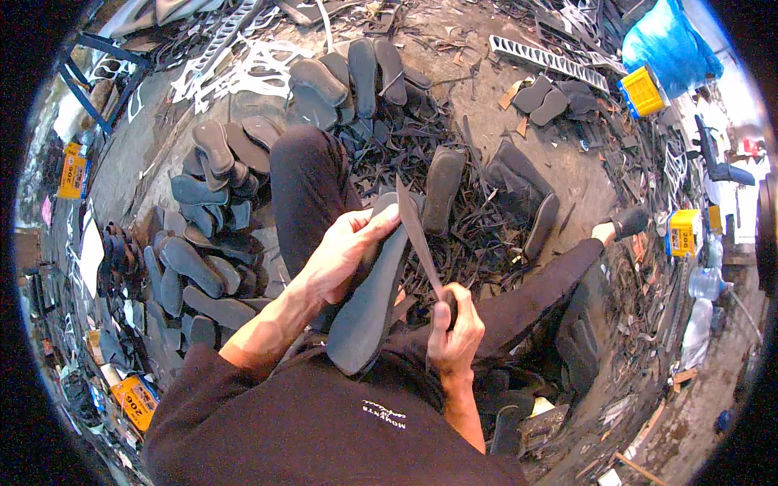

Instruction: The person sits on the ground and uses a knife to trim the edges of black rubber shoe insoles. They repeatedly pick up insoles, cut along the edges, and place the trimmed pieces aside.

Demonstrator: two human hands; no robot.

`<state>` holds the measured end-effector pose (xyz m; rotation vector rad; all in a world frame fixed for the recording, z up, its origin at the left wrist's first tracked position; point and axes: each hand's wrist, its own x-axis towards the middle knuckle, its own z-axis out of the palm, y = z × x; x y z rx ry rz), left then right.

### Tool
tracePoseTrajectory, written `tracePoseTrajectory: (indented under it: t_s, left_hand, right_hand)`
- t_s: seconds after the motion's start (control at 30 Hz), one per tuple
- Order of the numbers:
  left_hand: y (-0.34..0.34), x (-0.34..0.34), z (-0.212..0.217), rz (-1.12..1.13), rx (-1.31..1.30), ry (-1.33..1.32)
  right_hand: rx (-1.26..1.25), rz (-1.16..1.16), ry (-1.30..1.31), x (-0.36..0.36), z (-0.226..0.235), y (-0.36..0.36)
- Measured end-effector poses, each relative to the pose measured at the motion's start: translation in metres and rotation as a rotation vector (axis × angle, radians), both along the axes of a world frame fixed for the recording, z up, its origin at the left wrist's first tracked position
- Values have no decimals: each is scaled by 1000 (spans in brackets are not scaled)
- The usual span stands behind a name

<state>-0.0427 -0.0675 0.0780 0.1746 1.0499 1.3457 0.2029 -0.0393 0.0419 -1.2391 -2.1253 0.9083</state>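
My left hand (344, 255) grips a dark grey shoe sole (365, 312) by its side, with the thumb near the far end. The sole is tilted, and its wide near end points toward my body. In my closed right hand (455, 336) is a knife (416, 237) with a long, pointed blade. Its handle is mostly covered by my fingers. The blade slants up and left, its tip beside the sole's far end close to my left thumb. Whether the edge touches the sole, I cannot tell. Just beyond the knife stands another dark sole (444, 190).
Dark trimmings (478, 231) lie heaped between my legs. Piles of soles (190, 267) spread at left, with more soles (365, 77) ahead. White cut-out sheets (251, 73) lie at far left. A blue plastic bag (668, 49) and a yellow container (643, 91) stand at far right.
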Motion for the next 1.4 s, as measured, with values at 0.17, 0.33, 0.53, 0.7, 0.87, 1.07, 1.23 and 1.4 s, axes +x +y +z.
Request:
tracePoseTrajectory:
  t_s: [0.17, 0.33, 0.53, 0.7, 0.87, 1.07, 1.23, 1.4]
  left_hand:
    - [-8, 12, 5, -73, 45, 73]
    - [-17, 19, 28, -131, 152, 147]
    - [-12, 26, 50, -326, 116, 136]
    - [-6, 37, 50, -397, 80, 176]
    - [-1, 45, 36, -391, 14, 95]
    - [-3, 31, 33, -234, 21, 78]
    - [-8, 28, 36, -227, 56, 141]
    - [1, 34, 39, -484, 91, 153]
  right_hand:
    - [-21, -11, 14, 20, -3, -14]
    - [-82, 155, -62, 17, 64, 35]
    - [-361, 439, -161, 17, 142, 90]
    - [-429, 682, -415, -11, 174, 126]
    - [-540, 684, -464, -11, 149, 139]
    - [-517, 365, -138, 16, 147, 106]
    - [-456, 347, -233, 27, 141, 83]
    - [-466, 406, -199, 26, 140, 91]
